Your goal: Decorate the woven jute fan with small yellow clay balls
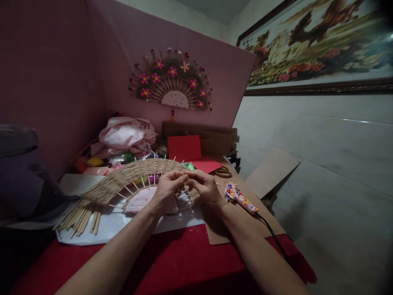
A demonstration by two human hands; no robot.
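My left hand [171,188] and my right hand [206,189] meet fingertip to fingertip, both closed in a pinch. Between them shows a small yellowish piece [187,180], too little to identify. Just behind and below lies a half-round fan [123,177] of wooden sticks woven with brown twine. At its inner centre is a pale pink spotted half-circle [138,201], partly hidden by my left hand. A bundle of loose sticks [80,216] rests at the fan's left end. To the right of my right hand, a flower-patterned glue gun [242,199] lies on cardboard.
A finished flowered fan [172,80] hangs on the pink board. Red card [184,148], scissors [223,172] and crumpled pink cloth [129,133] lie at the back. A black cord [274,235] runs off the right edge. A dark bin-like container [27,176] stands left.
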